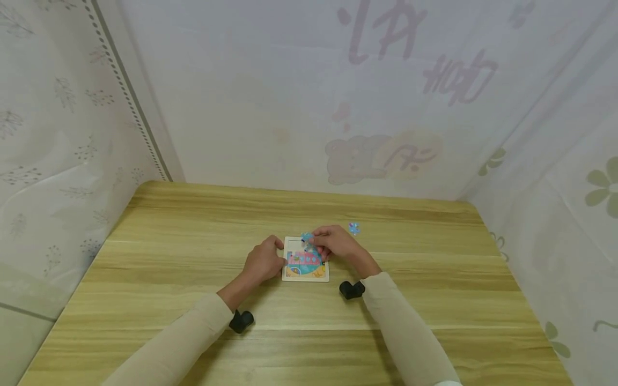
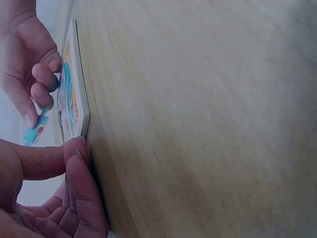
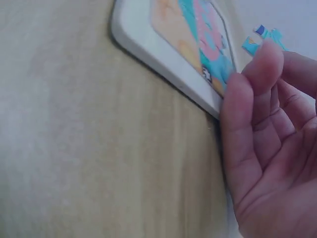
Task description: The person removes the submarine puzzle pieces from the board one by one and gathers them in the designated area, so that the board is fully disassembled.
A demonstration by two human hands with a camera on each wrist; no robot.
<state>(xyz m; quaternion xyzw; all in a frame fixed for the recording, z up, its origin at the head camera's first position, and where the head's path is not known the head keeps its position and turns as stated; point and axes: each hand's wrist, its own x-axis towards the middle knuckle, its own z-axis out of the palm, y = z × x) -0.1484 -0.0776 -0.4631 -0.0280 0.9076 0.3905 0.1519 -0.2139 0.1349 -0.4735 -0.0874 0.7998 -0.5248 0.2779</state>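
A small jigsaw puzzle board (image 1: pixel 305 279) with a pale frame lies flat on the table. Pink, teal and orange pieces fill its lower part, while bare backing shows near the top. My left hand (image 1: pixel 264 261) grips the frame's left edge between thumb and fingers. Over the board's upper right, my right hand (image 1: pixel 336 242) pinches a blue jigsaw piece (image 2: pixel 35 131) between thumb and index finger. That piece is raised and tilted above the frame, and its knobs stick out past the fingertips in the right wrist view. The other right fingers curl low by the frame's right side.
One loose blue jigsaw piece (image 1: pixel 354 228) lies on the wooden table (image 1: pixel 193 230), beyond the right hand. Black wrist-worn devices (image 1: pixel 351 290) sit under both sleeves, close to the tabletop. Printed fabric walls (image 1: pixel 251 107) enclose the table at the back and sides.
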